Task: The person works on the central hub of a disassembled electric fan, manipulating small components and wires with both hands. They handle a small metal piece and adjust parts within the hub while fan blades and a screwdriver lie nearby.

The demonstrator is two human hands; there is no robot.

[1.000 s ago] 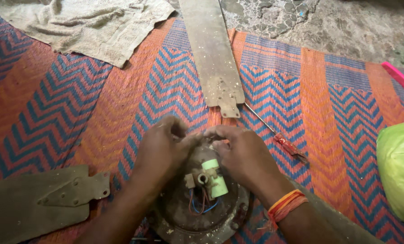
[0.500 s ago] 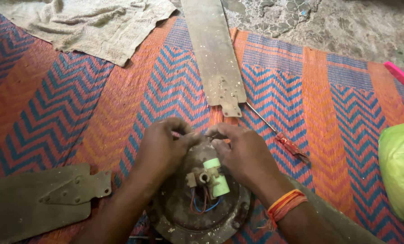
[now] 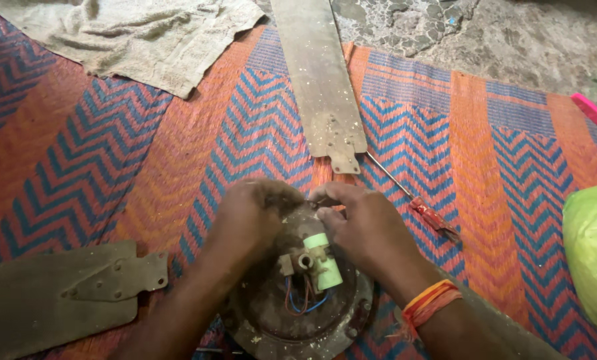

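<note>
Your left hand [image 3: 248, 217] and right hand [image 3: 368, 230] meet at the far rim of the ceiling fan motor [image 3: 298, 300], fingers pinching a small part there, seemingly a fastener. Next, keep that grip steady; the screwdriver [image 3: 412, 200] lies just beyond your right fingers.

Bulging light-green plastic bag [image 3: 592, 260] at right edge, on the zigzag mat [image 3: 112, 153]

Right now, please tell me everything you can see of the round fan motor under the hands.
The fan motor is a round, dark metal housing, dirty and worn, lying flat on the striped mat. On top sit a pale green cylinder, a short central shaft and blue and red wires. Bolt holes show at its rim. The left hand and the right hand both rest on its far edge.
</note>
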